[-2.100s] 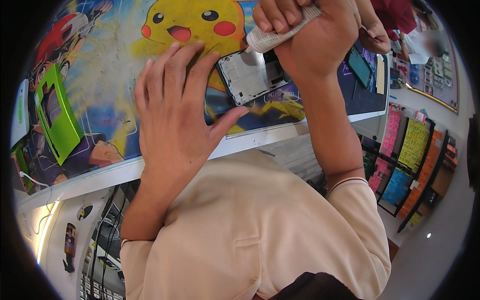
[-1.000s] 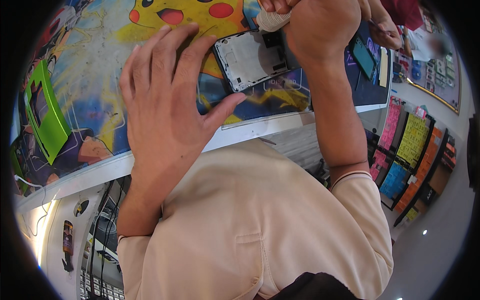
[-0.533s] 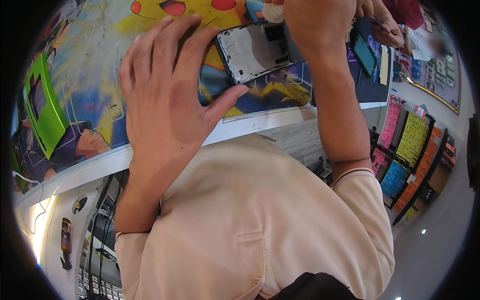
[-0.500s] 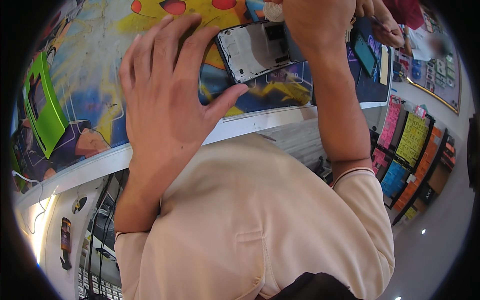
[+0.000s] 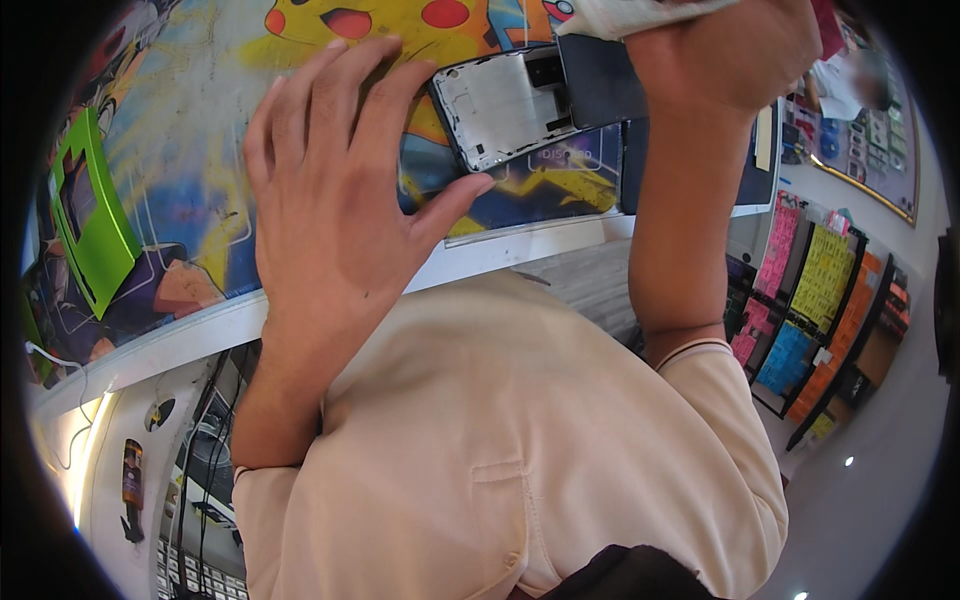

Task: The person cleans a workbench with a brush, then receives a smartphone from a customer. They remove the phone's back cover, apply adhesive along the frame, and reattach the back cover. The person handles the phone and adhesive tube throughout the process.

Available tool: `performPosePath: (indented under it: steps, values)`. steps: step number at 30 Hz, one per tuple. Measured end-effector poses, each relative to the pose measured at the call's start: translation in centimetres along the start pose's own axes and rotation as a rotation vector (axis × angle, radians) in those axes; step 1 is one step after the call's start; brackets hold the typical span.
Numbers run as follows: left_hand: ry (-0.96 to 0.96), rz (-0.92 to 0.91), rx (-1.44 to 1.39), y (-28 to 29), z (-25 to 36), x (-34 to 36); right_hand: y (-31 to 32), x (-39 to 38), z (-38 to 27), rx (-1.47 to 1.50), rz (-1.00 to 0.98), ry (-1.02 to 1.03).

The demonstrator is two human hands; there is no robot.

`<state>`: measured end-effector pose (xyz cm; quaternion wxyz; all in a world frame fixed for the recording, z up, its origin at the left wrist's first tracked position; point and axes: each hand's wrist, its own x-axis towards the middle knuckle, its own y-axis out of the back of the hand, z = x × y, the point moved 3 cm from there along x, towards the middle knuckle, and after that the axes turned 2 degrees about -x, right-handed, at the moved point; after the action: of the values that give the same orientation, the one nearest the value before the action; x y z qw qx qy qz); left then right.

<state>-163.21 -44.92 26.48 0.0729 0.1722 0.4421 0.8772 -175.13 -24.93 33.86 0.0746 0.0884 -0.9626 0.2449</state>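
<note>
My left hand [image 5: 335, 190] lies with its fingers spread on the colourful mat, palm down. Its thumb and index finger are beside the near left end of an opened phone frame [image 5: 495, 105], which has a silver inside and a black rim. A dark flat panel [image 5: 605, 82] covers the frame's right end; I cannot tell whether it is attached. Above that panel, at the top edge, my right hand [image 5: 725, 55] is closed around a whitish, crumpled cloth-like piece [image 5: 640, 15]. Most of its fingers are hidden behind the back of the hand.
A bright green cut-out panel [image 5: 100, 225] lies on the mat at the left. The white table edge [image 5: 540, 232] runs in front of me. Shelves of coloured packets [image 5: 825, 275] stand at the right. Another person [image 5: 850, 85] is partly visible at the upper right.
My right hand has moved right with the whitish piece, uncovering more of the dark panel. The other person's hands at the upper right are out of sight now. My left hand has barely moved.
</note>
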Motion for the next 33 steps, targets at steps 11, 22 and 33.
performPosePath:
  steps: [11,22,33]
  values:
    - [-0.056,-0.031,-0.098,1.3,0.3,0.4,7.2,-7.6,-7.4,0.779,0.139,0.035]
    - [-0.409,-0.288,0.017,-1.8,10.2,9.5,14.7,-16.1,-9.6,0.729,0.28,0.271]
    - [-0.352,-0.358,0.307,-6.9,13.6,12.7,17.6,-18.0,-9.6,0.712,0.183,0.275]
